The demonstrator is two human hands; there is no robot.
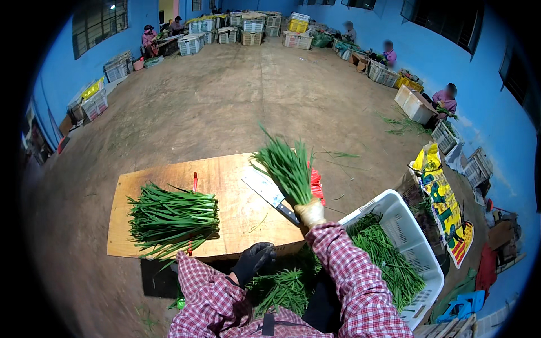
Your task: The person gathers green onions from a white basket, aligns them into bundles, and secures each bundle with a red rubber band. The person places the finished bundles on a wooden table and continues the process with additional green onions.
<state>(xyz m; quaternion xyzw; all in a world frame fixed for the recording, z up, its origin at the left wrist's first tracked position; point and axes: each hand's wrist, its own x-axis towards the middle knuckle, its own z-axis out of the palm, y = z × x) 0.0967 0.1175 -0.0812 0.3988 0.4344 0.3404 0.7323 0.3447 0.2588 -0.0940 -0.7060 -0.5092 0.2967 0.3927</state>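
My right hand (pixel 311 212), in a pale glove, grips a bunch of green garlic chives (pixel 288 171) by the stalk end, with the leaves fanning away from me over the board's right side. Beside it, a cleaver with a black handle (pixel 263 189) lies flat on the wooden board (pixel 235 171). A thick pile of cut chives (pixel 173 217) rests on the board's left half, across a red tie (pixel 195 181). My left hand (pixel 255 258), in a black glove, hovers by the near edge of the board with fingers bent; whether it holds anything is unclear.
At my right stands a white plastic crate (pixel 416 247) with loose chives inside. More chives (pixel 287 287) lie below the board, near my lap. Red plastic strips (pixel 316 186) sit at its right edge. A yellow printed sack (pixel 441 198) stands beyond the crate. Several people work along the walls.
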